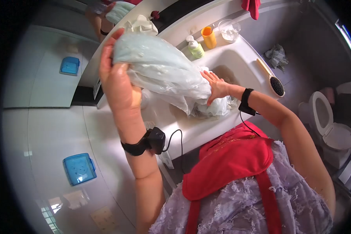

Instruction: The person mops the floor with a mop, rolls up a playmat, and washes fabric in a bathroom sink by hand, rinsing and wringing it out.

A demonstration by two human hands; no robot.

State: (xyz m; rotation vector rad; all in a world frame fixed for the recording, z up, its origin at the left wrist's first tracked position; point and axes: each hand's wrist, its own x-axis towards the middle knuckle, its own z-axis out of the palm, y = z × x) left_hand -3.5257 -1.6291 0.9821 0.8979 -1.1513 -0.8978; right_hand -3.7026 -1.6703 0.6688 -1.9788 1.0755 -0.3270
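A wet, sheer white and pale green cloth [160,66] stretches from my raised left hand [121,84] down into the white sink [247,70]. My left hand is closed on its upper end, fingers partly behind the fabric. Lower down, my right hand [219,87] rests against the bunched part of the cloth with its fingers stretched out and apart. Folds of fabric lie in the basin beneath that hand. Whether the cloth is a garment or a plain piece of fabric, I cannot tell.
Along the sink's back ledge stand a green pump bottle [195,47], an orange cup [209,37] and a clear bowl [230,31] with something white inside. A hairbrush [275,80] lies on the right rim. The toilet [331,124] is at the right.
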